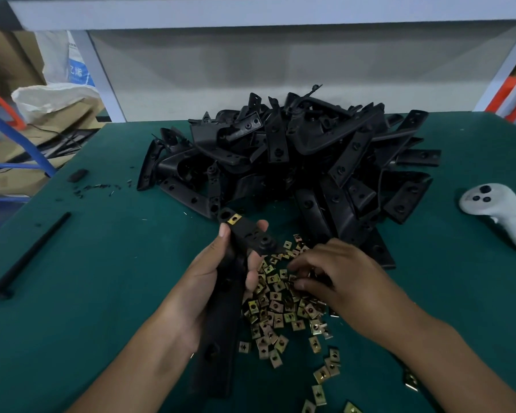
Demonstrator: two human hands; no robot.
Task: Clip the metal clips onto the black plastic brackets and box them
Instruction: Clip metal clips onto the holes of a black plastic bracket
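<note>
The left hand grips one black bracket upright, its far end already carrying one metal clip, likely so other holes stay reachable. The right hand, fingers curled, picks among the loose clips, dozens scattered near; whether it pinches one I cannot tell. Farther on the desk, dozens of brackets are heaped in a pile. No box shows.
</note>
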